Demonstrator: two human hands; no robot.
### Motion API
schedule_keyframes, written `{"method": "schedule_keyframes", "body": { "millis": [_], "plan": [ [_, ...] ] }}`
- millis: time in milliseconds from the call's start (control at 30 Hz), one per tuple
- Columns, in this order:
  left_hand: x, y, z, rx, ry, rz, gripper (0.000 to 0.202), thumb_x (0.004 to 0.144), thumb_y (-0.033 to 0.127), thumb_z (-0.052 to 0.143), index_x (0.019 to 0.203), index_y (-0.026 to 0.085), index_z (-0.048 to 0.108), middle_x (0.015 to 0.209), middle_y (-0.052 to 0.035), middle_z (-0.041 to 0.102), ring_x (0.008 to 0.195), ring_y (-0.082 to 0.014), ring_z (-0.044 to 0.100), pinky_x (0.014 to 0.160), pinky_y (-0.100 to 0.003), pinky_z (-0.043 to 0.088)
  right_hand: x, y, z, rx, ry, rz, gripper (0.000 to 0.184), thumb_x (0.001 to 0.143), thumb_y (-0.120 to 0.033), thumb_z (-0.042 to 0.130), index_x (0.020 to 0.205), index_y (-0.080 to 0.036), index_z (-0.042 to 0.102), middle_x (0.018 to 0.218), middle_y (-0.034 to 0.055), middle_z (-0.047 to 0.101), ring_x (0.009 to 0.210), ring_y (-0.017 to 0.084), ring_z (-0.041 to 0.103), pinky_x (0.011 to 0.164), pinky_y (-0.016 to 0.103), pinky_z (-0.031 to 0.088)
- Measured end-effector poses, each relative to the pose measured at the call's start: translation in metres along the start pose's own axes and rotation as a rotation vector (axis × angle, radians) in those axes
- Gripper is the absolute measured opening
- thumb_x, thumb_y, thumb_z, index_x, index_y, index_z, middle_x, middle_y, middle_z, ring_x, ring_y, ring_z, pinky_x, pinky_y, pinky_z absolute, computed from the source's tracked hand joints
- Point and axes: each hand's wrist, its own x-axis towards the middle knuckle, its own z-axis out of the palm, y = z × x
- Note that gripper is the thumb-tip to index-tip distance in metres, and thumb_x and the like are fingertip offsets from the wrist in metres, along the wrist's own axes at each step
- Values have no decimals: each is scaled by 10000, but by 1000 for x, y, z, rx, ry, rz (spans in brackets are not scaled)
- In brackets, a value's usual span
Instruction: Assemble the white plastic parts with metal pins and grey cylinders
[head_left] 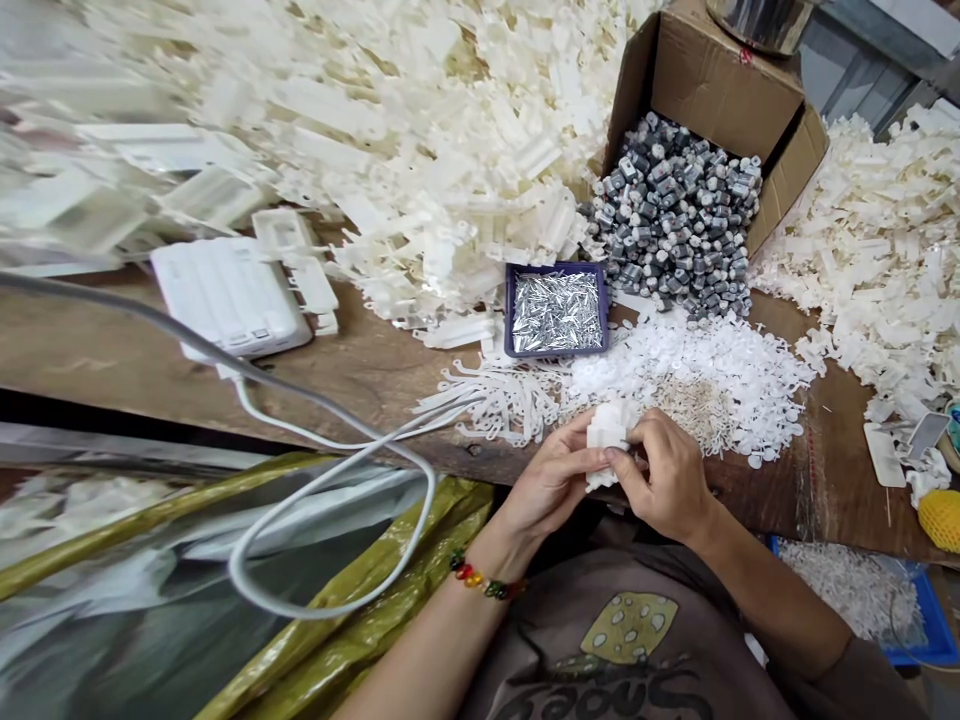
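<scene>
My left hand (551, 478) and my right hand (667, 475) meet at the near edge of the wooden table (375, 370). Both are closed round one small white plastic part (606, 432), the left cupping it from below and the right pinching it from the side. A beaded bracelet (484, 582) sits on my left wrist. Just beyond my hands lies a heap of small white plastic discs (712, 375) and thin white strips (495, 400).
A purple tray of metal pins (556, 310) stands behind the discs. A tipped cardboard box (720, 90) spills grey cylindrical parts (675, 215). Large piles of white plastic pieces (420, 130) cover the table. A white power bank (229, 295) with cable lies left. A blue bin (926, 620) sits lower right.
</scene>
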Motion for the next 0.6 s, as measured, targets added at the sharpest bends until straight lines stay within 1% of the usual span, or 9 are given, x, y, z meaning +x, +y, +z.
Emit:
{"method": "schedule_keyframes", "body": {
  "millis": [100,167,267,333,400,467,533,600],
  "plan": [
    [1,-2,-2,-9,-11,-20,323,567,72,761,871,123,664,675,-6,663,585,-109,587,552,-172,462,-5,3,0,29,14,48,189,898,-320,406,771,-188,456,694,36,503,648,158,485,584,279,408],
    [2,-3,-5,-52,1,-54,285,583,69,755,847,119,663,678,-9,666,570,-104,589,542,-167,471,-4,4,-5,108,-37,75,170,890,-331,432,812,-186,475,722,33,518,667,152,501,599,272,425],
    [4,-2,-8,-147,11,-126,177,682,132,713,847,106,657,699,-40,678,611,-136,624,601,-215,514,1,6,-15,235,-79,109,177,869,-340,483,948,-181,495,865,56,553,808,161,537,696,282,462],
    [4,0,-7,-202,-5,-176,142,750,196,667,846,93,647,698,-63,680,640,-165,644,645,-264,534,5,6,-19,222,-68,57,262,832,-359,544,1018,-179,500,996,89,553,952,194,520,803,331,455],
    [3,2,-5,-244,-4,-231,136,797,220,619,829,88,638,689,-66,680,630,-167,649,633,-268,541,5,7,-18,149,-84,-54,336,795,-381,593,1056,-184,515,1077,107,543,1035,226,487,874,380,425],
    [3,3,-1,-278,30,-293,145,842,213,559,818,90,632,678,-59,676,607,-154,647,588,-242,540,4,9,-13,82,-119,-135,342,788,-382,603,1062,-189,534,1065,105,557,1027,235,486,877,396,415],
    [1,2,3,-298,61,-354,189,874,204,502,804,84,630,657,-60,667,583,-144,642,542,-217,531,1,13,-8,46,-129,-166,299,795,-370,596,1029,-187,558,998,97,579,974,232,500,851,398,418],
    [0,0,7,-309,89,-380,231,887,201,473,778,72,630,632,-68,654,561,-133,631,505,-189,511,-3,14,-3,50,-110,-188,253,794,-360,599,975,-183,574,916,85,592,912,223,516,841,402,418]
  ]
}}
